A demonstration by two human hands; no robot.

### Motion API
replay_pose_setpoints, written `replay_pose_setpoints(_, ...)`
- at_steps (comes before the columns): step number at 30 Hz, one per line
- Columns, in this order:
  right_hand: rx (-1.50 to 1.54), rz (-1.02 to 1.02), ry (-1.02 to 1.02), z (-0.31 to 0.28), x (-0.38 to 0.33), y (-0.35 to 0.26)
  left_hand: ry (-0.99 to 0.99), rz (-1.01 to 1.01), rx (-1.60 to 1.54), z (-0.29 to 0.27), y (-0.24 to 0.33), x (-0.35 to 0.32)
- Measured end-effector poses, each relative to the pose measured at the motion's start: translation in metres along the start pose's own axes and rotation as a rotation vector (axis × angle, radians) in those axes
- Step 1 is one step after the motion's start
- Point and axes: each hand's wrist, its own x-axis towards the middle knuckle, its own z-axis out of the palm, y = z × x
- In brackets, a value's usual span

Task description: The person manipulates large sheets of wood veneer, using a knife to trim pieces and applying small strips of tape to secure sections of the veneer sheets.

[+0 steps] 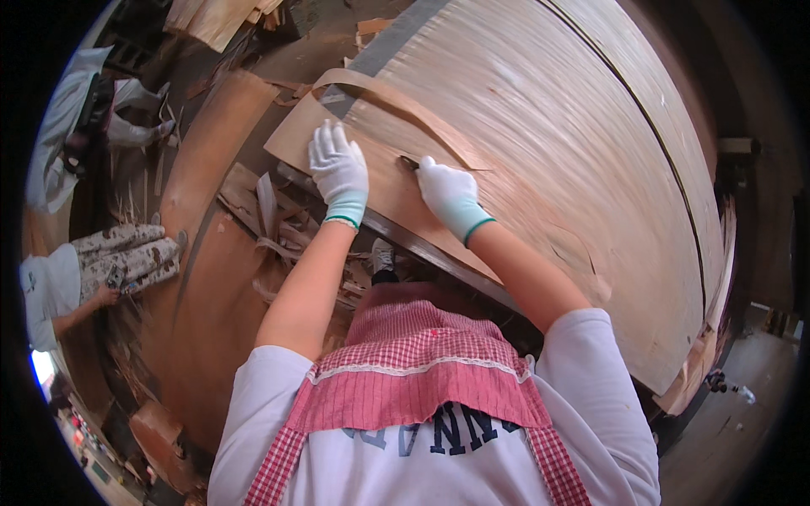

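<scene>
My left hand (339,169), in a white glove with a green-edged cuff, lies flat with fingers stretched out on a sheet of wood veneer (384,181) near its left end. To its right, my right hand (450,196), gloved alike, is closed around a small dark knife (409,162). The knife's tip points left and rests at or just over the veneer; contact cannot be made out. Beyond both hands a narrow strip of veneer (396,99) curls up in an arc and runs right, its pointed end lying on the sheets.
A large stack of pale veneer (540,101) fills the bench to the right, crossed by a dark line. Broken veneer scraps (278,211) lie below the bench's left edge. A long brown sheet (211,143) lies farther left, near a person in patterned trousers (126,257).
</scene>
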Motion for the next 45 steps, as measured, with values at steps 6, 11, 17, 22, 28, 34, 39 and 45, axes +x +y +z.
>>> replay_pose_setpoints(6, -0.104, -0.165, 0.083, -0.012, 0.005, 0.016, -0.202, 0.32, 0.006, 0.001, 0.05, -0.036)
replay_pose_setpoints(11, -0.077, 0.018, 0.024, -0.013, -0.066, 0.117, -0.163, 0.28, 0.051, 0.002, 0.066, -0.042)
replay_pose_setpoints(17, -0.156, 0.04, 0.2, 0.003, -0.094, 0.154, -0.174, 0.521, -0.139, -0.007, 0.171, -0.086)
replay_pose_setpoints(22, -0.088, 0.227, 0.098, 0.001, -0.196, 0.223, -0.158, 0.528, -0.015, -0.011, 0.17, -0.094)
replay_pose_setpoints(28, -0.099, 0.212, 0.099, 0.009, -0.199, 0.239, -0.302, 0.775, -0.156, -0.035, 0.265, -0.171)
replay_pose_setpoints(34, -0.093, 0.214, 0.116, 0.007, -0.245, 0.29, -0.289, 0.761, -0.2, -0.029, 0.273, -0.183)
replay_pose_setpoints(39, -0.095, 0.21, 0.11, 0.011, -0.249, 0.295, -0.296, 0.769, -0.166, -0.032, 0.276, -0.186)
replay_pose_setpoints(45, -0.053, 0.234, 0.108, 0.018, -0.252, 0.293, -0.311, 0.765, -0.191, -0.037, 0.277, -0.185)
